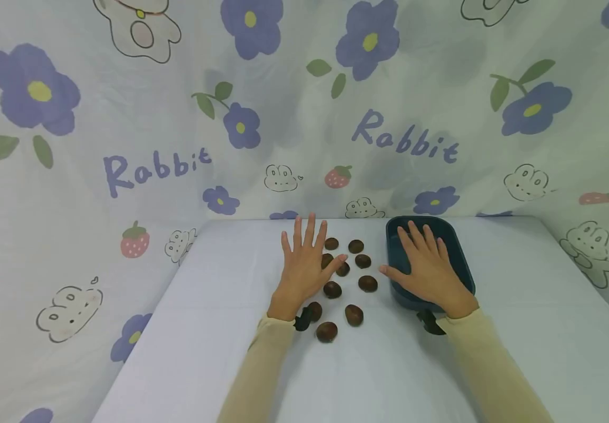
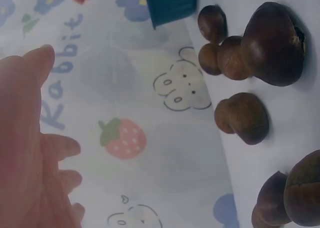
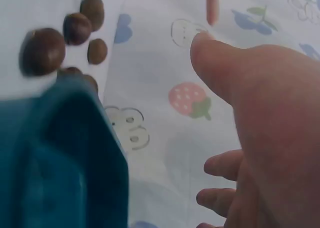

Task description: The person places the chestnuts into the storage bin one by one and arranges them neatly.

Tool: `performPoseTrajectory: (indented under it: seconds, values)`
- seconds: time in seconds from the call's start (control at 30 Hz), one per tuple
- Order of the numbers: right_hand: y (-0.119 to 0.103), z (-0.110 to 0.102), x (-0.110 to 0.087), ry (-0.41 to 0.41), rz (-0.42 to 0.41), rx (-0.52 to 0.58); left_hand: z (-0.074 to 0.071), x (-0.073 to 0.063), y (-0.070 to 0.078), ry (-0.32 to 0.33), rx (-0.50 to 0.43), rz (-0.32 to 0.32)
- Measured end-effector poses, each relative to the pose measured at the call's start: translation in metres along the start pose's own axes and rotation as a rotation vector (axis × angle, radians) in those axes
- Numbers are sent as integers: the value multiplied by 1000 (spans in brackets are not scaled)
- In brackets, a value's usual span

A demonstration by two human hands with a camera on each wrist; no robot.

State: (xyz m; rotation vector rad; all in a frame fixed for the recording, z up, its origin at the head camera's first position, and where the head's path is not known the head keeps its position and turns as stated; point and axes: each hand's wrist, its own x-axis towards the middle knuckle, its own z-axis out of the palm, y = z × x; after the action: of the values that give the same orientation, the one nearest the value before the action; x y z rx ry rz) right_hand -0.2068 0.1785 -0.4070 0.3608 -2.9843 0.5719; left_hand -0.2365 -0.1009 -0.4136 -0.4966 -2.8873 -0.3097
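Note:
Several brown chestnuts (image 1: 354,315) lie scattered on the white table between the two arms. My left hand (image 1: 304,264), fingers spread and straight, hovers over the left side of the chestnuts and hides part of some. In the left wrist view that hand (image 2: 25,148) appears beside a row of chestnuts (image 2: 274,44), holding nothing. My right hand (image 1: 429,270) is spread above a dark teal rectangular tub (image 1: 465,267), covering much of its inside. The right wrist view has the tub (image 3: 117,153) at lower left and the straight-fingered right hand (image 3: 280,113) at right, holding nothing.
The white table (image 1: 204,329) ends at a fabric backdrop (image 1: 293,117) with flowers, rabbits and strawberries printed on it. Black straps (image 1: 430,323) sit at both wrists. The tub stands on the table to the right of the chestnuts.

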Motion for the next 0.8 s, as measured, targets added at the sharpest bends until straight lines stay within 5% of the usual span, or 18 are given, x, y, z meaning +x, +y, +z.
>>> performPoseTrajectory:
  seconds: [0.27,0.53,0.8]
  values:
    - [45,-22,-15,8,-49,96,-6,-1,-2,14,-33,-3]
    - [95,-15,-39,-71,20,228,-7,-1,-8,34,-42,-28]
    - [117,-4,-57,-141,63,320,-9,-1,-19,51,-67,-45]
